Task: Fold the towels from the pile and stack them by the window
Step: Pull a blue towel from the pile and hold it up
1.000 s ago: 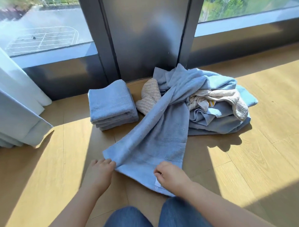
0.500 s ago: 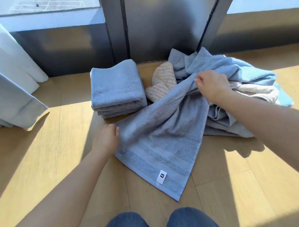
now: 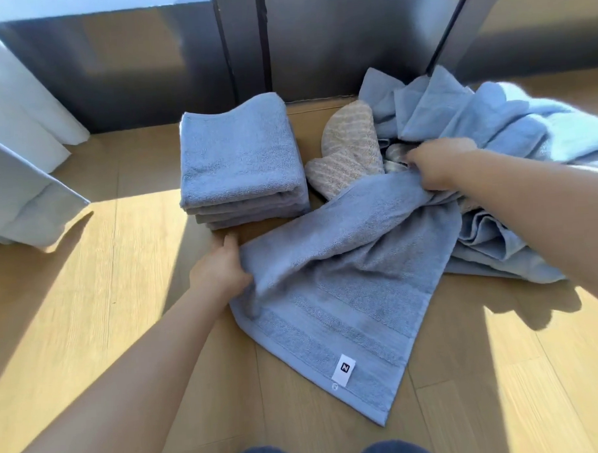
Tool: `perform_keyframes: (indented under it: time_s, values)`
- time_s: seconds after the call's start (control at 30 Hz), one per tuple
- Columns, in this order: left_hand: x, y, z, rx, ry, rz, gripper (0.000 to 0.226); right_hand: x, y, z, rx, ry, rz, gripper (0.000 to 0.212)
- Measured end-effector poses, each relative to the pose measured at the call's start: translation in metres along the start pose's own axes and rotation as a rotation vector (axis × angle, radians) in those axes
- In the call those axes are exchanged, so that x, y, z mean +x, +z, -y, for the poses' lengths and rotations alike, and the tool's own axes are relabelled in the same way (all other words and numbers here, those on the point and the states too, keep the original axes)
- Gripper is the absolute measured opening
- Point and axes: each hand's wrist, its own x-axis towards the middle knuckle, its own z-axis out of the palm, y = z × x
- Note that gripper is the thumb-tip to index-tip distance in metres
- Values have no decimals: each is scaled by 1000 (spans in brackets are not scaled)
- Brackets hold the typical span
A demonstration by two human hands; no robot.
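Spreading blue towel (image 3: 331,286): left hand (image 3: 221,274) pinches near edge, right hand (image 3: 439,167) grips far end at pile (image 3: 492,129); best pulled taut, flat on floor before folding.

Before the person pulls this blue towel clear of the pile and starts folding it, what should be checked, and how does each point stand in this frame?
1. Left hand grips the blue towel at its left edge: ok.
2. Right hand holds the towel's far end at the pile: ok.
3. Towel free of the pile: not ok, its far end lies bunched against the other towels.
4. Towel spread flat: not ok, the middle is creased; only the end with the white label lies flat.
5. Folded stack tidy by the window: ok.
6. Beige towel snagged on the blue towel: cannot tell.
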Motion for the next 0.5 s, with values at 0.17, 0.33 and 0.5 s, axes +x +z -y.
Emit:
perform_keyframes:
  time_s: [0.17,0.33,0.5]
  values:
    - [-26,1,1,-28,25,27,24,-27,-15,-18,204,90,-268,23]
    - [-52,-30,-5,-350,64,-110,41,-70,-53,-44,249,80,-476,30]
    - [-88,-87,-35,-668,119,-351,49,-116,-97,-36,655,117,-664,29]
